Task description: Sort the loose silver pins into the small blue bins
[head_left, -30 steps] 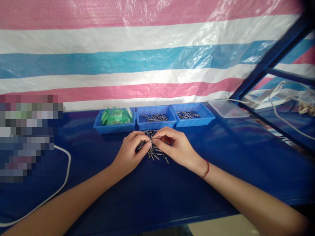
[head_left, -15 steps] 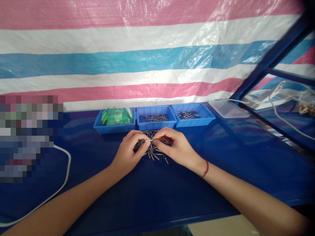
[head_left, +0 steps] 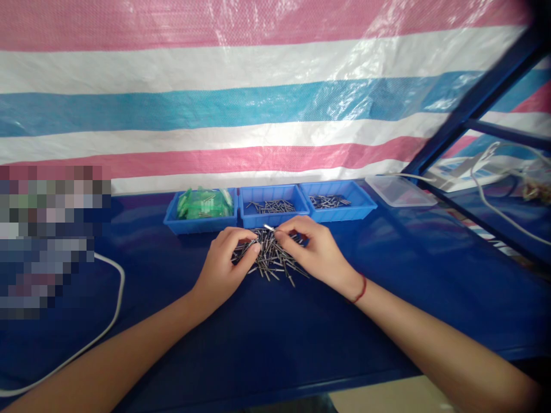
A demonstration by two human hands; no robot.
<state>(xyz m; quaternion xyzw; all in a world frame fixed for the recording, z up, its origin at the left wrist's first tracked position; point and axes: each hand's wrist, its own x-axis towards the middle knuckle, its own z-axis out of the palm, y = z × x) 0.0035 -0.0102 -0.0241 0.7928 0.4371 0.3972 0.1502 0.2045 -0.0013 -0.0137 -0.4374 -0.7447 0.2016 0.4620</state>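
A heap of small dark metal pins [head_left: 270,259] lies on the blue table [head_left: 275,338] in front of three blue bins. My left hand [head_left: 224,265] rests at the heap's left edge, fingers curled in a pinch on pins there. My right hand [head_left: 313,250] sits at the heap's right, thumb and forefinger pinching a single short pin [head_left: 269,228] lifted toward the middle bin [head_left: 272,213]. A red string circles my right wrist.
The left bin [head_left: 200,211] holds green plastic bags, the middle and right bin [head_left: 337,206] hold loose pins. A clear lid [head_left: 398,191] lies at the back right. A white cable [head_left: 100,330] curves over the table's left. A striped tarp hangs behind; a blue frame bar slants at right.
My hands have drawn apart. The right hand has moved back toward the bins with a single pin, and the left has dropped onto the heap's left edge.
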